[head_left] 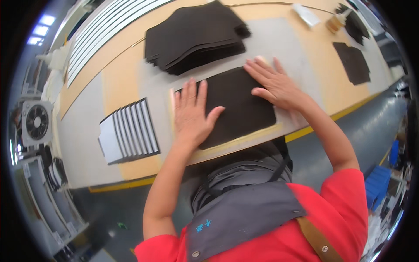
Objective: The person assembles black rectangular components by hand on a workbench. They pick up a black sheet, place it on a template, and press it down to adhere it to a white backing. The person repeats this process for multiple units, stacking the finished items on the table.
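Observation:
A dark brown, nearly black flat sheet [239, 111] lies on the worktable in front of me, near the front edge. My left hand [192, 111] rests flat on its left side, fingers stretched out and pointing away from me. Across the far right corner of the sheet lies my right hand [275, 85], with its fingers spread and its thumb on the dark surface. Just beyond the sheet stands a thick stack of similar dark pieces [196, 32] with notched corners. Pale strips show along the sheet's left and near edges.
Overlapping white pieces with dark edges [128, 133] lie to the left. Long white strips [109, 28] fan out at the far left. At the far right are a bottle of amber liquid [336, 22], a white tube-like packet [306, 15] and a small dark piece [352, 63]. A fan [37, 122] stands beyond the table's left end.

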The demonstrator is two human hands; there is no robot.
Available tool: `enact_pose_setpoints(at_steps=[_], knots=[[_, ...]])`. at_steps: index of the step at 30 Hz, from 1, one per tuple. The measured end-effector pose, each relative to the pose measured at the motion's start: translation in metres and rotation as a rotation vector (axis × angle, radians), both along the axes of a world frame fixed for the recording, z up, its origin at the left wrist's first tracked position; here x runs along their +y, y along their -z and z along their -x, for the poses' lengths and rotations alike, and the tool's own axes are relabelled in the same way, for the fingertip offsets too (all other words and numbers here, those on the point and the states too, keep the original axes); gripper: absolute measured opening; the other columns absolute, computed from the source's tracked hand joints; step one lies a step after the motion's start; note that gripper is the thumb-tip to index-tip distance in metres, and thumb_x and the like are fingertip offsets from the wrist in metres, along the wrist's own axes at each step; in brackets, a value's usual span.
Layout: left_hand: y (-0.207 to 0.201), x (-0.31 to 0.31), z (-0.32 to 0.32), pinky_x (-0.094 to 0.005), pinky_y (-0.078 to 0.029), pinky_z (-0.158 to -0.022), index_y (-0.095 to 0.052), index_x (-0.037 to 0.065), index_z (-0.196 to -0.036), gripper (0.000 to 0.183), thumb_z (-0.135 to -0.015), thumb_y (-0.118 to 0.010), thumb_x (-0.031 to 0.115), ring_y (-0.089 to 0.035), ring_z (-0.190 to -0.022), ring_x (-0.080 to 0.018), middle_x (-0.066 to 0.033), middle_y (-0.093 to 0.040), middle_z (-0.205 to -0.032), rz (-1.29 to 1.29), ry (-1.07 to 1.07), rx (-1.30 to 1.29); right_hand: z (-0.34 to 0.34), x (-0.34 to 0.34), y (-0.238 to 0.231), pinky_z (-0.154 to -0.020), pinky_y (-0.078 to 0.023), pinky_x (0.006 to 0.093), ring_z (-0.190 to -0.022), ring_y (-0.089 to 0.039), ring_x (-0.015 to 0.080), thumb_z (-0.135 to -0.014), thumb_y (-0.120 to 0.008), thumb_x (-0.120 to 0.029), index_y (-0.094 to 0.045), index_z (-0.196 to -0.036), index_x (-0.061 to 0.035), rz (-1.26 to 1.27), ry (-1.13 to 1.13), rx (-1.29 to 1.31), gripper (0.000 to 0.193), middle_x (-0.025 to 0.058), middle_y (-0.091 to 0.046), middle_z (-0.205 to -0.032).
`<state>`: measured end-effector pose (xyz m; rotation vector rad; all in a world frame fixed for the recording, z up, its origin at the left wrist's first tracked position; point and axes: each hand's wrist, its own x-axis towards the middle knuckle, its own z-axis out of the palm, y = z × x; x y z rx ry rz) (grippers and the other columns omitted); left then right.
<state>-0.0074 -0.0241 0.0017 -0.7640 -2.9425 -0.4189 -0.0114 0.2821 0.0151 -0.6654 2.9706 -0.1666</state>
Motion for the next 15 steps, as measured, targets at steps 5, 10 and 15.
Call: enact_pose_setpoints(at_steps=[5, 10, 15], knots=[[-0.002, 0.001, 0.001, -0.053, -0.015, -0.127, -0.031, 0.008, -0.162, 0.08, -0.102, -0.054, 0.055, -0.025, -0.155, -0.0388, -0.0213, -0.027, -0.168, 0.012, 0.016, -0.004, 0.025, 0.025, -0.027, -0.122, -0.03, 0.047, -0.147, -0.043, 0.0268, -0.107, -0.048, -0.045, -0.049, -0.154, -0.0146, 0.658, 0.196, -0.247, 0.056, 0.0096, -0.049, -0.157], [-0.001, 0.001, 0.001, -0.0506, -0.015, -0.127, -0.031, 0.007, -0.162, 0.078, -0.104, -0.049, 0.056, -0.023, -0.156, -0.0386, -0.0209, -0.026, -0.168, 0.057, 0.015, 0.019, 0.043, 0.028, -0.021, -0.104, -0.048, 0.0416, -0.119, -0.062, 0.0287, -0.097, -0.069, -0.032, -0.07, -0.128, -0.013, 0.595, 0.175, -0.049, 0.036, 0.01, -0.068, -0.124], [-0.002, -0.001, 0.002, -0.0503, -0.014, -0.127, -0.032, 0.007, -0.162, 0.077, -0.104, -0.048, 0.056, -0.023, -0.156, -0.0385, -0.0212, -0.025, -0.169, 0.061, 0.004, 0.022, 0.054, 0.021, -0.028, -0.093, -0.051, 0.0426, -0.109, -0.063, 0.0294, -0.092, -0.074, -0.026, -0.07, -0.108, -0.0115, 0.393, 0.055, -0.071, 0.022, 0.0085, -0.065, -0.109]])
